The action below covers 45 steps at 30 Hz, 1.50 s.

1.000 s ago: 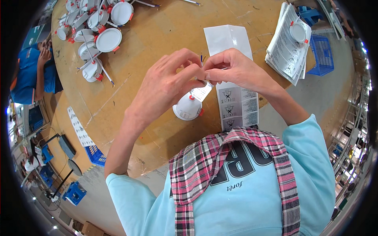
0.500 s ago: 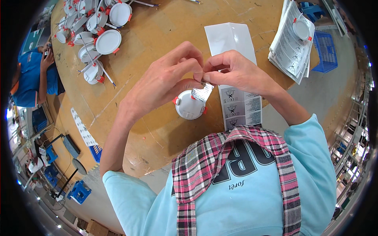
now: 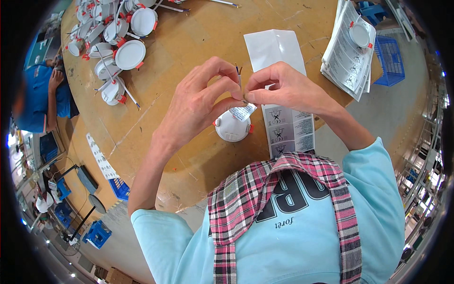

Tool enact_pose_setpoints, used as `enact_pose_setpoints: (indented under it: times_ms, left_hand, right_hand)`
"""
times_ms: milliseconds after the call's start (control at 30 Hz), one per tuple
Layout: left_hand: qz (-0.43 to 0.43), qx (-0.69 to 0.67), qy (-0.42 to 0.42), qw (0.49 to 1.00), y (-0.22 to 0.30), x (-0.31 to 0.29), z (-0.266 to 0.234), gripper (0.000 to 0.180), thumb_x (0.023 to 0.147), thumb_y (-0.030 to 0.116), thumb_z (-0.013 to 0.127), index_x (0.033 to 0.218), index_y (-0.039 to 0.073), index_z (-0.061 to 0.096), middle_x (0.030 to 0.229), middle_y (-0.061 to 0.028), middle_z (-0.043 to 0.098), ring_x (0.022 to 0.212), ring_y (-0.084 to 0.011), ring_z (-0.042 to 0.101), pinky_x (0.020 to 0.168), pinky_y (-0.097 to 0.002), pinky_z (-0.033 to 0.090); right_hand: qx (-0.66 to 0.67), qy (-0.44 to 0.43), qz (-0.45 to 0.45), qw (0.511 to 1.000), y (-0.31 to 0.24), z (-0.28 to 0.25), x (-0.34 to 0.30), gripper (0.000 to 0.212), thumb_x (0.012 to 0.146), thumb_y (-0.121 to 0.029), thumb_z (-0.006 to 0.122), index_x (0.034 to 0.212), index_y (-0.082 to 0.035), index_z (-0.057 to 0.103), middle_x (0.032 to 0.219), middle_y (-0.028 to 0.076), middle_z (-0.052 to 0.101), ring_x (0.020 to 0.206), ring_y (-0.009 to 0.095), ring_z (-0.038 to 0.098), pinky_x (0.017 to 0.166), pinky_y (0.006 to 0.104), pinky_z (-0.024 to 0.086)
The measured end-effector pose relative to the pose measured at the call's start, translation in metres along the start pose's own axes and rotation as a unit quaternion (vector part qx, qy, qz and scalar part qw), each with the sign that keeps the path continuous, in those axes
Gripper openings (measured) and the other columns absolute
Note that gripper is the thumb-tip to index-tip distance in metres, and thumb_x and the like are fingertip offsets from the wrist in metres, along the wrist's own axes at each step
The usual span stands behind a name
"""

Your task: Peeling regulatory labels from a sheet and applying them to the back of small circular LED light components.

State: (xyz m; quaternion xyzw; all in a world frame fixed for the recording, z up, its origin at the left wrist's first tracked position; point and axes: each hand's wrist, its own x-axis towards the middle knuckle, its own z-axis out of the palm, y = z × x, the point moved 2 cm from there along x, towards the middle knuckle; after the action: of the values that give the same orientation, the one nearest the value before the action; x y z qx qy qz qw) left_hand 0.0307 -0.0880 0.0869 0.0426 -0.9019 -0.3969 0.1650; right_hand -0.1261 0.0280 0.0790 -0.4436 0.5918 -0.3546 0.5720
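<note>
A round white downlight [image 3: 230, 131] with red-tipped spring clips lies on the table in front of me. Over its far right part hangs a small printed silver-white sticker label [image 3: 244, 112]. My left hand [image 3: 203, 99] pinches the label's upper edge between thumb and index finger. Close against it, my right hand [image 3: 279, 87] pinches the same edge, with its fingertips touching or nearly touching the left ones. A grey cable [image 3: 239, 78] with bare wire ends rises behind the left fingers; its lower part is hidden. Beneath my right hand lies a strip of printed label sheet [image 3: 283, 130].
Several white downlights [image 3: 130, 54] with cables are heaped at the far left. A stack of label sheets [image 3: 347, 61], topped by another downlight [image 3: 359, 35], lies at the far right beside a blue basket [image 3: 390, 61]. Another person in blue [image 3: 40, 97] sits at left.
The downlight has shifted slightly right and turned, and the cable now shows behind my left fingers. My left hand has moved a little right, its upper fingers lower; both pinches stay together.
</note>
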Motion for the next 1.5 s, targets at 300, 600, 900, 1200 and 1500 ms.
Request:
enact_pose_setpoints:
  times_ms: [300,600,900,1200,1500]
  left_hand:
    - [0.051,0.090,0.013,0.995,0.006,0.002,0.000,0.023,0.066,0.011,0.077,0.082,0.009,0.061,0.098,-0.0036,0.057,0.089,-0.0238,0.059,0.075,-0.0373,0.049]
    - [0.084,0.101,-0.051,0.990,0.013,0.011,-0.004,0.026,0.065,0.011,0.076,0.082,0.008,0.057,0.101,-0.0045,0.055,0.096,-0.0259,0.055,0.079,-0.0380,0.046]
    - [0.050,0.032,-0.033,0.998,0.005,0.000,-0.004,0.027,0.066,0.012,0.077,0.085,0.009,0.059,0.100,-0.0039,0.055,0.094,-0.0265,0.053,0.079,-0.0387,0.045]
    - [0.064,0.082,-0.047,0.993,0.013,0.003,-0.002,0.027,0.064,0.011,0.077,0.084,0.010,0.060,0.101,-0.0030,0.055,0.097,-0.0266,0.051,0.082,-0.0398,0.043]
    - [0.068,0.097,-0.015,0.993,0.010,-0.004,0.000,0.018,0.068,0.013,0.073,0.080,0.012,0.059,0.105,-0.0015,0.052,0.101,-0.0243,0.048,0.090,-0.0410,0.037]
  right_hand:
    - [0.005,0.000,0.010,1.000,-0.006,-0.001,0.000,0.025,0.084,-0.019,0.059,0.088,0.004,0.068,0.073,0.006,0.063,0.072,0.010,0.057,0.068,0.0258,0.045]
    - [-0.015,-0.001,-0.015,1.000,0.001,0.003,0.000,0.028,0.086,-0.020,0.059,0.094,0.005,0.066,0.077,0.009,0.064,0.072,0.014,0.057,0.069,0.0283,0.045]
    - [-0.070,-0.017,-0.019,0.997,-0.001,0.004,-0.002,0.022,0.088,-0.017,0.058,0.095,0.004,0.064,0.080,0.006,0.063,0.076,0.011,0.056,0.069,0.0283,0.047]
    - [-0.086,-0.008,-0.015,0.996,-0.002,0.004,-0.001,0.024,0.087,-0.019,0.060,0.093,0.004,0.064,0.080,0.007,0.063,0.075,0.012,0.056,0.068,0.0286,0.046]
    - [0.045,-0.025,0.028,0.998,0.003,0.001,-0.005,0.022,0.088,-0.016,0.059,0.095,0.003,0.065,0.078,0.004,0.063,0.076,0.011,0.057,0.070,0.0288,0.048]
